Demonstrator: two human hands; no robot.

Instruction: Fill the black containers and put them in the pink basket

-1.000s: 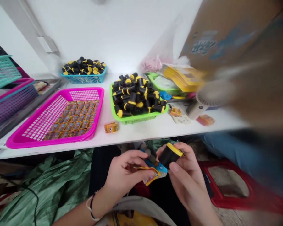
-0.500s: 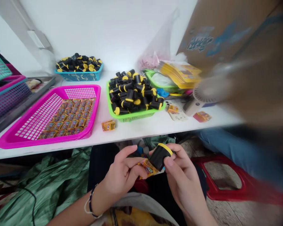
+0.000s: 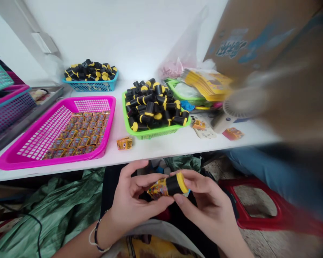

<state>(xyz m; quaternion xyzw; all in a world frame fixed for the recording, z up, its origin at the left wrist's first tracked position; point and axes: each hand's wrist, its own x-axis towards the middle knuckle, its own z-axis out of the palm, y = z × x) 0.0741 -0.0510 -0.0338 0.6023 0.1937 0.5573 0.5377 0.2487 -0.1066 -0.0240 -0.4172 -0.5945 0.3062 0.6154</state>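
My right hand (image 3: 207,200) pinches a small black canister with a yellow lid (image 3: 173,185) at its lid end, thumb below and fingers above. My left hand (image 3: 131,197) grips a printed yellow sleeve (image 3: 158,189) between thumb and fingers. The sleeve lies around the canister's far end from the lid, so the black body shows only between sleeve and lid. Both are held tilted on their side over my lap, in front of the table edge. My left index finger points up, off the sleeve.
A pink basket (image 3: 109,129) holds rows of wrapped canisters. Loose black canisters fill a green basket (image 3: 156,134) and a blue basket (image 3: 97,86). Folded sleeves (image 3: 124,143) lie on the white table. A small fan (image 3: 227,111) and a red stool (image 3: 239,208) are on the right.
The canister has turned from upright to lying sideways, lid to the right. The sleeve, beneath it before, now covers its left end. My left hand has moved closer around both.
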